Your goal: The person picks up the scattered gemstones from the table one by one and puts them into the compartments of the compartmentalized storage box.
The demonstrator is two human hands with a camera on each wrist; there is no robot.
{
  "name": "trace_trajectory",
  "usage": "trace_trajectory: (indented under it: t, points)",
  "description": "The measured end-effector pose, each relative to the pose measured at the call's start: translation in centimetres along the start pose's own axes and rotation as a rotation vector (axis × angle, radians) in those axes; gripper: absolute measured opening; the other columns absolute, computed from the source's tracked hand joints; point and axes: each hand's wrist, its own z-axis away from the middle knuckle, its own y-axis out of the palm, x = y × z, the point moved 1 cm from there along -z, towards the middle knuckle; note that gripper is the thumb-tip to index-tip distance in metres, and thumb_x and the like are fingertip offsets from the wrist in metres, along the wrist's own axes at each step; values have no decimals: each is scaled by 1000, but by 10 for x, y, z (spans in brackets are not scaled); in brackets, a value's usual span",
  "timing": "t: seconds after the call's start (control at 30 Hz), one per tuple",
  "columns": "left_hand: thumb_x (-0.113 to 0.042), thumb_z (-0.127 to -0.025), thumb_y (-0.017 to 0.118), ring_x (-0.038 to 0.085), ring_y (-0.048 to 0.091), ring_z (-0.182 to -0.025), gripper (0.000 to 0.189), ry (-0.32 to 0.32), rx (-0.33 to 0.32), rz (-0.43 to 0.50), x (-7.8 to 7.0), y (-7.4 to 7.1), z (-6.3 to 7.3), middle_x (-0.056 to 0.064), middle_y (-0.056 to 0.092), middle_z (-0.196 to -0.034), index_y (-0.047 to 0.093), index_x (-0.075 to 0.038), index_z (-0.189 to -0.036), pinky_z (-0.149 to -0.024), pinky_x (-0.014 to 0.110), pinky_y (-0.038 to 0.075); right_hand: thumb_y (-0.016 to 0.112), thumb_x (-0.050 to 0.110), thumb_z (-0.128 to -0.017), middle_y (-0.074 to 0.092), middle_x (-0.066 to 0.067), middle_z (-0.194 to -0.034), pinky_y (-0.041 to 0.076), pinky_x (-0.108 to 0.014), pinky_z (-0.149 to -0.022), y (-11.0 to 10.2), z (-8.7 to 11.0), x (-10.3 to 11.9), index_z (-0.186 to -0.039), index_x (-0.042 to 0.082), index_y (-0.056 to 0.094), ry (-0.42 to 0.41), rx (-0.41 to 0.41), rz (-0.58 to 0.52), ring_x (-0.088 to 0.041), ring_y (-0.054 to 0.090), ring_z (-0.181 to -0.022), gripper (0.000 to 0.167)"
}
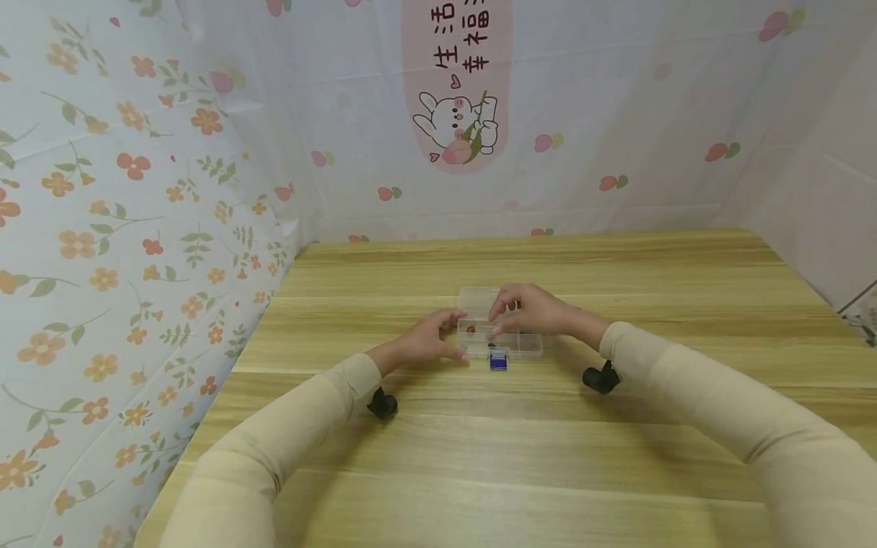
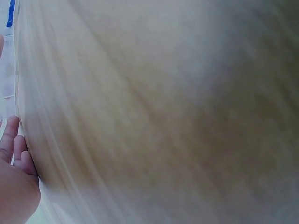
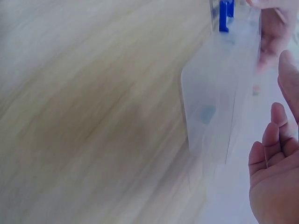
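A clear plastic compartment box lies on the table with its lid raised at the far side. A blue latch is on its near side. Small items, one reddish, sit in the compartments, too small to identify. My left hand holds the box's left end, thumb at the near corner and fingers at the far one. Over the box's middle is my right hand, its thumb and forefinger bent toward each other with a gap; nothing shows between them. Its other fingers are loosely curled.
The wood-grain table extends around the box. Behind it hangs a printed white cloth, and a floral cloth hangs at the left. A black wrist device hangs under the right sleeve, another device under the left.
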Motion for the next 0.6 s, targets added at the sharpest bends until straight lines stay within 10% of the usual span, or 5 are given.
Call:
trace_trajectory:
  t: [0.6]
  points:
    - [-22,-77,85,27,42,-125,80,-3,-10,-34,1,1,-1,8,47,-135,43,-11,-145,-108,42,30,77,16,-85,61,-4,-97,37,-37,-75,-41,35,-24,-99,5,74,91,-160,32,-24,44,-86,18]
